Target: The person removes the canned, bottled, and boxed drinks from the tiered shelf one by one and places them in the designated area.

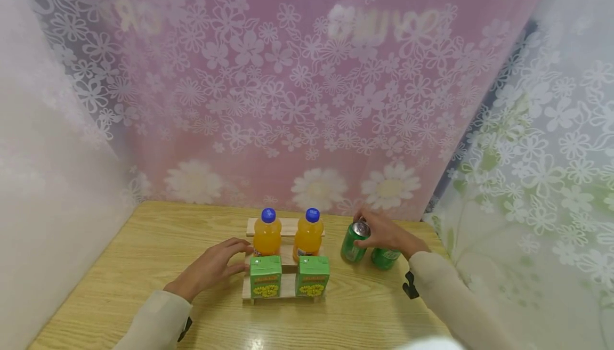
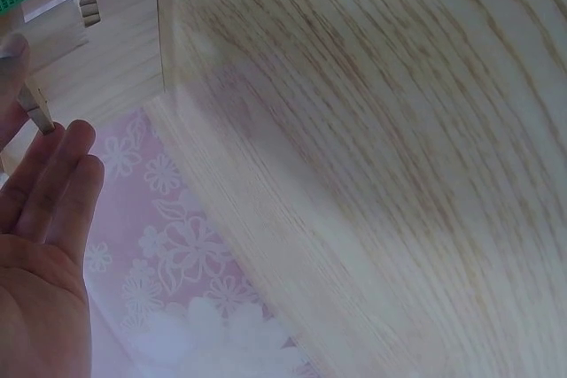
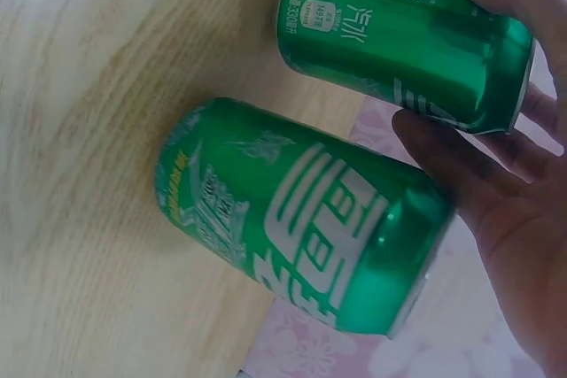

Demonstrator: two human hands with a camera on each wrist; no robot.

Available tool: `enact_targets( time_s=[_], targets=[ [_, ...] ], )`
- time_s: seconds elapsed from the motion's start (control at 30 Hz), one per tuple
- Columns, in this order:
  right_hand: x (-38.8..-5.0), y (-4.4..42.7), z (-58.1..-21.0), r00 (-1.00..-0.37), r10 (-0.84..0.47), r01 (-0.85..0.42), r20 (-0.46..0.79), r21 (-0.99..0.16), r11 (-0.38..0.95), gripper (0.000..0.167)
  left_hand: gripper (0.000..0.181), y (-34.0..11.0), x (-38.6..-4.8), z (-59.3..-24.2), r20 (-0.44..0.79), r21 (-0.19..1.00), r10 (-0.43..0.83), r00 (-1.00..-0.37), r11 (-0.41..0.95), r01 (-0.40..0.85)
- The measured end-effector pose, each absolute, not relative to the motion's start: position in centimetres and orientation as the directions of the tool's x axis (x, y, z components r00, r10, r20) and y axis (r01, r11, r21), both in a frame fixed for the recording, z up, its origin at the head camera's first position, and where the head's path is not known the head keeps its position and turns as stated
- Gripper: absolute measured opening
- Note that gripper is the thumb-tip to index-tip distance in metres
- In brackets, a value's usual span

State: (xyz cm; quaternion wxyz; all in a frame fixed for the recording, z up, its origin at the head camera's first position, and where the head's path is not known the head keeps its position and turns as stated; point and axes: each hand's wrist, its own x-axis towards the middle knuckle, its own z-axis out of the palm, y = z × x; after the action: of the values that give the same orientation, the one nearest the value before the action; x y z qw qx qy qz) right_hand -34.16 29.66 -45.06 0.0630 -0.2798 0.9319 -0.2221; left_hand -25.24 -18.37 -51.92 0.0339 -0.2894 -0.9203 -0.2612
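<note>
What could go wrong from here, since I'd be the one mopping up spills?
The right hand grips one green can near its top, with a second green can close beside it; a sideways swing might knock the second over.

The left hand is at the left side of the wooden rack; a bump there could topple the nearer orange bottle or the green carton in front of it.

Pink flowered sheeting (image 1: 297,105) backs a wood-grain table (image 1: 158,243).
</note>
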Motion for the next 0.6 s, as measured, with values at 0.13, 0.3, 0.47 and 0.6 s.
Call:
enact_targets(
  time_s=[0.13,0.3,0.47,0.6],
  targets=[
    [-34.0,29.5,-45.6,-0.838,-0.546,-0.492,-0.009,-0.422,0.761,0.053,0.036,-18.3,-25.2,-51.9,0.225,0.468,0.517,-0.826,0.686,0.557],
    [-33.9,29.4,-45.7,-0.844,-0.535,-0.479,-0.022,-0.415,0.773,0.053,0.036,-18.4,-25.3,-52.2,0.232,0.473,0.514,-0.826,0.683,0.557],
    [-33.7,29.1,-45.3,-0.854,-0.518,-0.45,-0.045,-0.436,0.78,0.06,0.036,-18.4,-25.4,-52.3,0.234,0.472,0.513,-0.826,0.682,0.558],
    [-33.5,28.7,-44.5,-0.866,-0.5,-0.429,-0.014,-0.493,0.757,0.069,0.036,-18.4,-25.3,-52.3,0.242,0.481,0.512,-0.824,0.675,0.56]
  ],
)
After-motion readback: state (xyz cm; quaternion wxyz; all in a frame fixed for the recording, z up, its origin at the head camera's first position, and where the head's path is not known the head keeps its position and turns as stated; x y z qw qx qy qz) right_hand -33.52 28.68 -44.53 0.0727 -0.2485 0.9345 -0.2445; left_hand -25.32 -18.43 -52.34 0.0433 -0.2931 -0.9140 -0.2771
